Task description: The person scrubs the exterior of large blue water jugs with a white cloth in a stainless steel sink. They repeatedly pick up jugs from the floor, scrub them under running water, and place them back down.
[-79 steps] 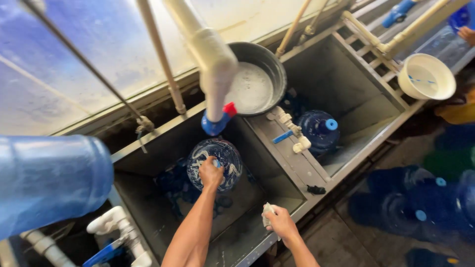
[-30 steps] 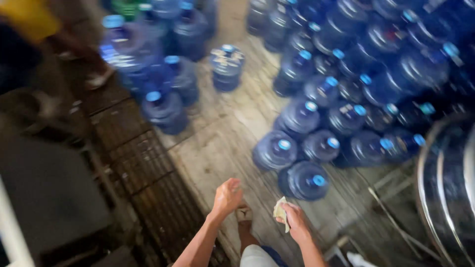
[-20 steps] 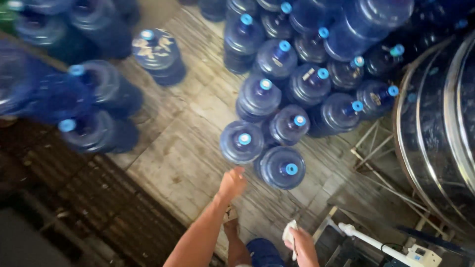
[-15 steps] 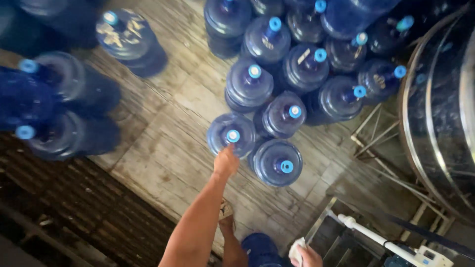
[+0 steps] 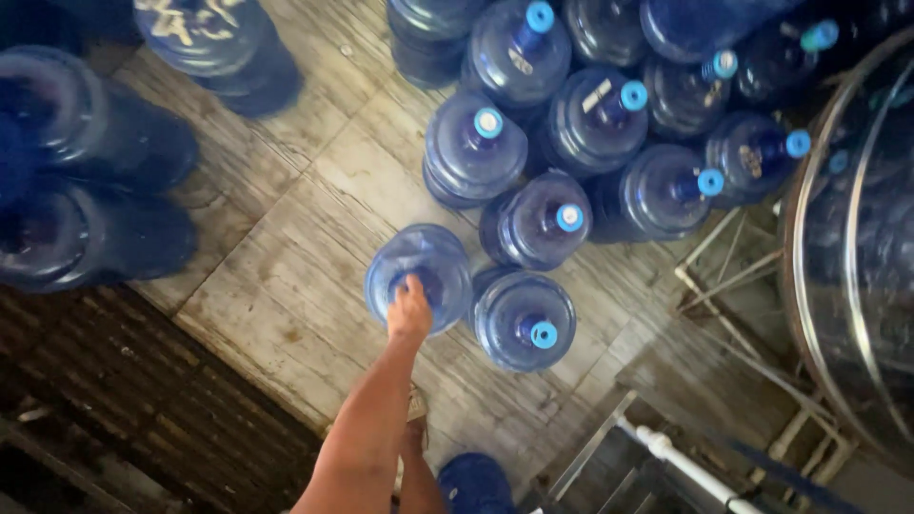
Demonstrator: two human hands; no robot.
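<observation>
Close below, a bare arm stretches down and the left hand [image 5: 409, 309] clamps over the neck of a big blue water jug [image 5: 419, 276], fingers wrapped round its top so the cap is hidden. The right hand is out of sight. The jug stands upright on the worn plank floor [image 5: 286, 257], touching a capped jug [image 5: 525, 320] on its right. Beyond crowd more blue capped jugs [image 5: 571, 143], and a steel tank [image 5: 857, 257] curves at the right edge.

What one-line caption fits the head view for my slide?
Left hand grips the neck of a large blue translucent plastic water jug standing on the worn plank floor beside capped blue jugs.
</observation>
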